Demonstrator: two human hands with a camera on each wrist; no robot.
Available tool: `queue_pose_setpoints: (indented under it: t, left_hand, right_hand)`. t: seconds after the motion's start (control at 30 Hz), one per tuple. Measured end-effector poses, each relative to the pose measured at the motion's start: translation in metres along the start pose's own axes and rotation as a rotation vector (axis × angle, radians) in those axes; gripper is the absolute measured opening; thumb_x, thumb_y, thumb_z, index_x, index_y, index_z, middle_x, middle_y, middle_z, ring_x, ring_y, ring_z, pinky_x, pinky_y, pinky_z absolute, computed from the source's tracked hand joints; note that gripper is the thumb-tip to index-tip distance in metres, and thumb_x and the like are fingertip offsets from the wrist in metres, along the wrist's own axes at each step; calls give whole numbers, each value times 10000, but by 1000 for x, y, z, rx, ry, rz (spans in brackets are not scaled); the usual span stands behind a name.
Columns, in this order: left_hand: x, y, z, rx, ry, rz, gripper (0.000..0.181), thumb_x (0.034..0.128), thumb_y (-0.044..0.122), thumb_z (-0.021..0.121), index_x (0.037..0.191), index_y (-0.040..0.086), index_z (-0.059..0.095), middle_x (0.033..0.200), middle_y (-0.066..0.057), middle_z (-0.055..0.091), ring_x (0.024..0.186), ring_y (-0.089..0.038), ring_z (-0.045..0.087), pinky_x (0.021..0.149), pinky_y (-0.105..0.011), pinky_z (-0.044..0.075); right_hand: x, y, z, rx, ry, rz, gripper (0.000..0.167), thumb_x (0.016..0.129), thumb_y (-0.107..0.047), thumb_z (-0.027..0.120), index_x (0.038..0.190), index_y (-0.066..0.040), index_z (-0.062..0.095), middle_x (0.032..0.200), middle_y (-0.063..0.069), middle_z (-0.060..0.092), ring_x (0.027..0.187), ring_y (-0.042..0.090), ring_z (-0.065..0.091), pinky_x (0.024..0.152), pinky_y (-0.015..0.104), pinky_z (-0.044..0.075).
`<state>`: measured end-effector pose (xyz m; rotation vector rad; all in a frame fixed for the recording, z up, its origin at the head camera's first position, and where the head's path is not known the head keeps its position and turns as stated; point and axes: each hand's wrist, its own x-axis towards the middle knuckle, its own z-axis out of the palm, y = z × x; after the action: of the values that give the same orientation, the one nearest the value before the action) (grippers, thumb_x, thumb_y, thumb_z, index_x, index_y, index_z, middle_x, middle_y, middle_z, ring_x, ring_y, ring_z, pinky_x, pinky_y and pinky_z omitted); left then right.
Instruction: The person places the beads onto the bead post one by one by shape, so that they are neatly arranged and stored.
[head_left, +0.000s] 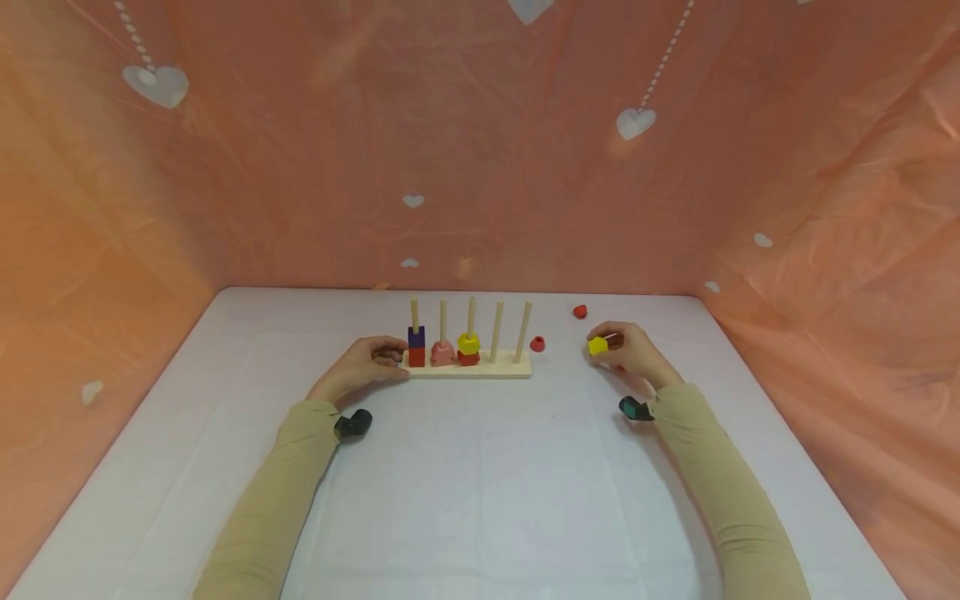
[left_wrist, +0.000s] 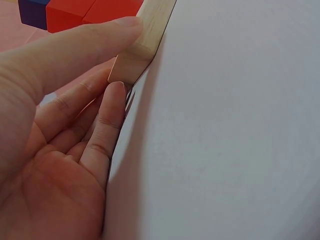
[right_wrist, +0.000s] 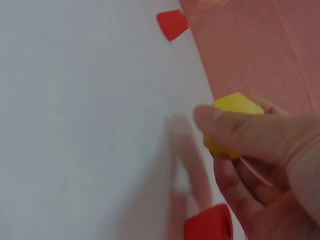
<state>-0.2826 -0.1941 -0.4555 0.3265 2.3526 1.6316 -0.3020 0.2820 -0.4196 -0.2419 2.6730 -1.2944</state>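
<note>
Two tan sleeves (head_left: 262, 508) nearest, over white counter (head_left: 480, 492). One peg board (head_left: 472, 373), five pegs (head_left: 497, 333): three loaded, two bare. Left grip (head_left: 367, 365) clasping board's left end. Right grip (head_left: 633, 348) pinching one yellow block (head_left: 597, 346), well apart from board. Three loose red pieces (head_left: 580, 312) on counter. Right wrist view: two, nearer one plain; head view mostly hides it by right grip. Left wrist view alone shows board's end face (left_wrist: 122, 70).
</note>
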Motion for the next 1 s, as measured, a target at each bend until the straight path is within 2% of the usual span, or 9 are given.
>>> queue_pose_setpoints:
  t: [0.17, 0.33, 0.47, 0.5, 0.67, 0.87, 1.0]
  left_hand:
    - [0, 0, 0, -10, 1, 0, 614, 758, 152, 823, 1277, 2, 533, 1159, -137, 575, 1009, -242, 527, 845, -273, 455]
    - [1, 1, 0, -14, 0, -6, 609, 771, 131, 811, 1291, -1, 524, 1173, -147, 568, 1011, -242, 518, 832, -243, 452]
    - [1, 2, 0, -22, -4, -2, 600, 783, 108, 797, 1300, -8, 517, 1177, -150, 566, 1012, -234, 519, 832, -242, 450]
    - [-1, 6, 1, -23, -5, -6, 591, 785, 95, 793, 1297, -13, 518, 1174, -155, 566, 1012, -239, 519, 839, -255, 449]
    - [-2, 5, 1, -6, -2, -1, 604, 773, 133, 809, 1288, -8, 525, 1158, -142, 573, 1009, -237, 527, 850, -272, 450]
    - [-1, 2, 1, -15, 0, -3, 617, 769, 142, 813, 1292, -3, 522, 1170, -137, 573, 1019, -239, 526, 855, -281, 450]
    - [0, 2, 1, -11, 0, 2, 604, 768, 139, 813, 1282, -1, 529, 1158, -135, 576, 1015, -240, 530, 855, -281, 451]
  right_hand:
    - [-2, -12, 3, 15, 53, -77, 302, 814, -122, 772, 1096, -70, 676, 1155, 101, 604, 1002, 276, 578, 793, 285, 472]
    - [-1, -28, 8, 89, 86, -178, 342, 823, -121, 762, 1127, -17, 646, 1166, 137, 604, 1035, 292, 605, 891, 275, 473]
    - [-2, -45, 11, 137, 92, -233, 397, 829, -119, 753, 1196, -37, 625, 1210, 120, 593, 1061, 274, 598, 872, 245, 476]
    - [-5, -53, 11, 143, 89, -241, 400, 834, -99, 744, 1208, -32, 620, 1226, 127, 587, 1073, 282, 592, 870, 246, 476]
    - [-13, -86, 13, 210, 80, -321, 374, 838, 9, 707, 1196, 29, 603, 1232, 174, 554, 1092, 332, 579, 848, 272, 493]
    - [-13, -104, 18, 245, 106, -412, 353, 841, -52, 722, 1167, -30, 590, 1172, 118, 567, 1059, 271, 604, 852, 301, 499]
    - [-14, -120, 23, 288, 116, -481, 343, 839, -42, 721, 1146, -34, 567, 1148, 117, 573, 1048, 256, 611, 860, 308, 497]
